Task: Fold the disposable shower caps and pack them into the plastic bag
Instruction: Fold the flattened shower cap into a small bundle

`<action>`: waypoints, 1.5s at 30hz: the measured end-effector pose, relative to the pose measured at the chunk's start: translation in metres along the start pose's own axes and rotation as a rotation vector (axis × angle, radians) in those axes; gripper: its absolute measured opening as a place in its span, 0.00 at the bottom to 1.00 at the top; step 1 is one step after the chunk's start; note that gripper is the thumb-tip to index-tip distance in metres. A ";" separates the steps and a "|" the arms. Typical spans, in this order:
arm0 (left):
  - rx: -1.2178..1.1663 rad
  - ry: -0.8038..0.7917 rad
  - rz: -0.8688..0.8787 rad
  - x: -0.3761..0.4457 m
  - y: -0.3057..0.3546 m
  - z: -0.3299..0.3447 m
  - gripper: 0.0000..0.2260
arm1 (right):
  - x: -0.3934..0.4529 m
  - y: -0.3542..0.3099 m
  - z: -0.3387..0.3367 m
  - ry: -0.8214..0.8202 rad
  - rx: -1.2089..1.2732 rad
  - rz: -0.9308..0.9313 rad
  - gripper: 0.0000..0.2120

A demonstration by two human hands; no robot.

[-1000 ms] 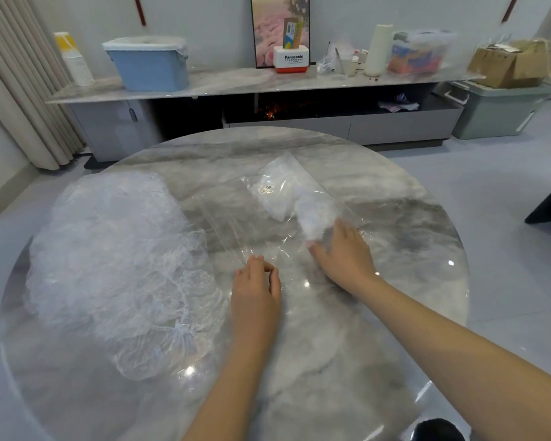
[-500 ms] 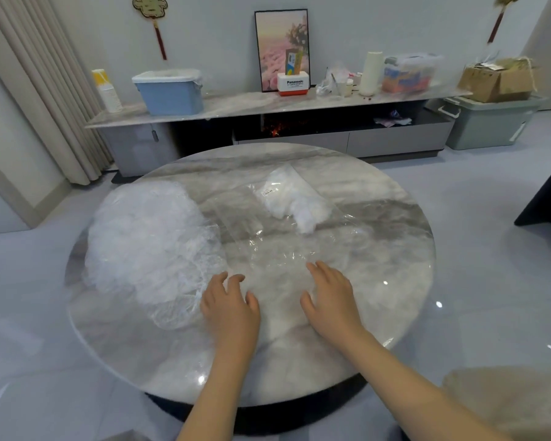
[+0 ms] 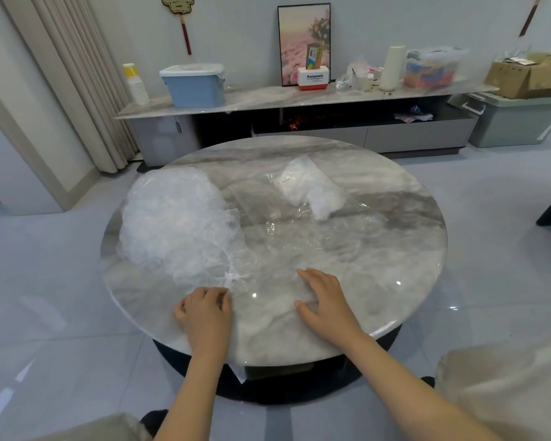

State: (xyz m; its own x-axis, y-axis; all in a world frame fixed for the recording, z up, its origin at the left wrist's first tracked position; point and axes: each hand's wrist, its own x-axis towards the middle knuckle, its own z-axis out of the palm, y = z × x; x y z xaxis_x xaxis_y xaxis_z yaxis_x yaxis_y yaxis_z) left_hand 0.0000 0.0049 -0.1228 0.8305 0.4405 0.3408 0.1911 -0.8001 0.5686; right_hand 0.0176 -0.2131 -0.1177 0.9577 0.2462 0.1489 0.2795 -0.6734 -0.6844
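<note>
Far left, beyond the round marble table (image 3: 395, 237): pale curtain (image 3: 77, 81), stack of paper cups (image 3: 136, 82), blue lidded bin (image 3: 194, 85) on the long sideboard (image 3: 268, 101).

On the table's left half: big heap of loose, crumpled shower caps (image 3: 175, 227), spreading toward the near edge.

Just beside the heap's near end: left hand (image 3: 206, 313), knuckles up, fingers curled under at the table's front edge; whether pinching the clear film there, cannot tell.

Near, at centre: right hand (image 3: 323, 305), palm down, fingers straight and slightly spread, pressing flat on the clear plastic bag (image 3: 299, 237), which lies open across the tabletop.

Farther back, right of centre: small white bundle of folded caps (image 3: 312, 189) inside the bag's far end.

Far right on the sideboard: white roll (image 3: 392, 68), clear storage box (image 3: 433, 68), cardboard box (image 3: 525, 76).
</note>
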 end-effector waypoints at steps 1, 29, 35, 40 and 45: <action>-0.036 0.004 0.038 -0.003 0.003 0.002 0.01 | 0.000 0.000 0.001 0.006 -0.015 -0.023 0.28; -0.630 -0.453 -0.126 -0.010 0.026 -0.020 0.08 | -0.005 -0.001 0.000 0.126 0.133 0.003 0.22; -0.600 -0.300 -0.259 -0.009 0.032 -0.021 0.13 | 0.001 0.004 0.001 0.121 0.037 0.004 0.16; -0.139 -0.191 -0.123 -0.006 0.032 -0.017 0.20 | 0.002 0.008 0.004 0.146 0.085 0.144 0.15; 0.141 -0.178 -0.064 -0.006 0.028 -0.012 0.13 | 0.002 0.006 0.004 0.188 -0.007 0.183 0.14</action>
State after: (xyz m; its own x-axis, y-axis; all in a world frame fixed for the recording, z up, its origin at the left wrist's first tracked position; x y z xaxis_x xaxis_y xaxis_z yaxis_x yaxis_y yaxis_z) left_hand -0.0065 -0.0152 -0.0997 0.8914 0.4229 0.1628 0.3066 -0.8274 0.4705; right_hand 0.0208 -0.2134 -0.1244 0.9881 -0.0133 0.1532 0.1002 -0.6997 -0.7073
